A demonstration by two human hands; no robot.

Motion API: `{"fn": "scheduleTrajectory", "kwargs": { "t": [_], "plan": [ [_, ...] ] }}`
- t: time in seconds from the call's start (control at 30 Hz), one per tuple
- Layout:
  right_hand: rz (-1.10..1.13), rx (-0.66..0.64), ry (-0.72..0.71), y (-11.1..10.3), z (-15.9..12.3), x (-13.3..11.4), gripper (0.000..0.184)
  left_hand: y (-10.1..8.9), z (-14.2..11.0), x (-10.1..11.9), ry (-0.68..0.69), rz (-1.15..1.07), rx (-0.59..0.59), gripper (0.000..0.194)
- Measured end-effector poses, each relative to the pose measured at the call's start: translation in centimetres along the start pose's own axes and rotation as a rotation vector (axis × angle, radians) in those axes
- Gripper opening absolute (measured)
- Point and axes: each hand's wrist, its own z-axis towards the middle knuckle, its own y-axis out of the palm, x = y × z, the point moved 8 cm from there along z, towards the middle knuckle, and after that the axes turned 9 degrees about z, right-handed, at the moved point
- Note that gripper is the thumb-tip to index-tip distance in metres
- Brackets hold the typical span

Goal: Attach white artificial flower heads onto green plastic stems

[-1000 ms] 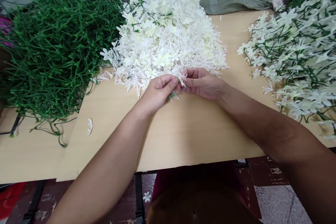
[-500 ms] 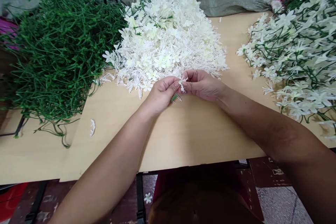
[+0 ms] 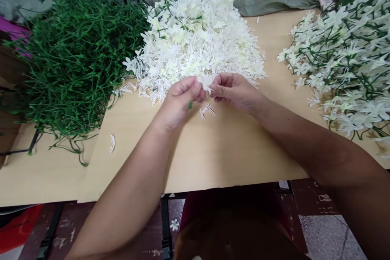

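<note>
Between my hands is a small white artificial flower (image 3: 204,83), slightly blurred. My left hand (image 3: 183,99) is closed, with thumb and fingers pinching the flower's left side. A bit of green stem (image 3: 190,105) pokes out below that palm; the rest of it is hidden. From the right, my right hand (image 3: 234,92) pinches the flower's lower right edge between thumb and forefinger. Just below the hands, a few thin white stamen pieces (image 3: 207,110) lie on the tabletop (image 3: 225,150).
A large heap of white blossoms and stamens (image 3: 198,36) rises behind my hands. Green plastic stems (image 3: 82,53) are piled at left. Assembled white flowers on stems (image 3: 344,69) spread along the right. A small white strip (image 3: 112,144) lies near my left forearm.
My left hand has shifted left and slightly up, and its green stem piece shows less. The flower now appears larger and spread between the hands. The stamen pieces below are more exposed.
</note>
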Motion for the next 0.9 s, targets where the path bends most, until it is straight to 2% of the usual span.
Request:
{"fn": "scheduleTrajectory", "kwargs": {
  "t": [0.07,0.13,0.17,0.27,0.33,0.4,0.47,0.53,0.67,0.7,0.8,0.9],
  "plan": [
    [-0.239,0.026,-0.071,0.2,-0.3,-0.5,0.040,-1.8,0.1,0.5,0.027,-0.018,0.087,0.039],
    [-0.582,0.028,-0.121,0.9,-0.7,-0.8,0.031,-2.7,-0.1,1.2,0.095,-0.073,0.057,0.039],
    [-0.761,0.016,-0.142,1.4,-1.0,-0.8,0.025,-2.6,-0.2,1.5,0.118,-0.084,-0.013,0.039],
    [-1.138,-0.062,-0.154,2.5,-1.4,-0.4,0.008,-0.4,-1.3,1.2,0.054,0.006,-0.391,0.035],
    [-1.234,-0.070,-0.138,2.2,-1.4,-0.4,0.013,0.9,-2.3,0.5,-0.036,0.126,-0.601,0.029],
    [-1.261,-0.003,-0.144,1.2,-1.2,-1.1,0.015,1.2,-2.7,-0.2,-0.112,0.232,-0.675,0.026],
    [-1.238,0.086,-0.189,0.3,-1.2,-1.9,0.015,0.8,-2.5,-0.5,-0.141,0.290,-0.643,0.028],
    [-1.189,0.134,-0.251,0.1,-1.2,-2.5,0.014,-0.1,-1.8,-0.7,-0.128,0.322,-0.520,0.030],
    [-1.116,0.168,-0.291,-0.1,-1.3,-2.7,0.008,-2.7,-0.1,-1.1,-0.041,0.451,-0.073,0.025],
    [-1.105,0.182,-0.282,-0.3,-1.3,-2.6,0.008,-2.9,0.2,-1.2,-0.020,0.521,0.000,0.023],
    [-1.088,0.208,-0.263,-1.2,-1.1,-2.5,0.008,-2.2,0.6,-1.5,0.021,0.772,0.060,0.027],
    [-1.096,0.172,-0.264,-1.5,-0.9,-2.4,0.013,-1.6,0.7,-1.6,0.017,0.936,0.083,0.026]
  ]
}}
